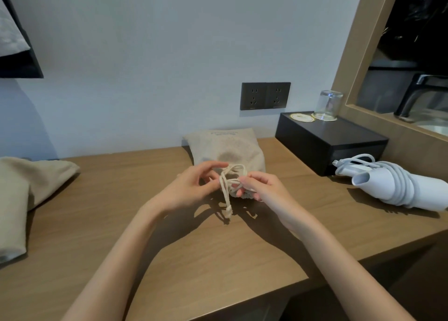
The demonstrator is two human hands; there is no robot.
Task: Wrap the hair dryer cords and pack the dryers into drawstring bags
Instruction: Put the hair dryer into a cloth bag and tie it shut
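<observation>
One filled drawstring bag (pixel 228 148): left hand (pixel 191 187) and right hand (pixel 261 187) each grip its cord (pixel 226 192), tying. Wrapped hair dryer (pixel 397 187) on table (pixel 121 223) unpacked.

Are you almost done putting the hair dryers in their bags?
About halfway, it seems. The middle bag looks full, and the left hand and right hand are working its drawstring at the gathered mouth. The white dryer on the right has its cord wrapped already but lies on the desk, unbagged. The cloth bag at the left may be for it.
</observation>
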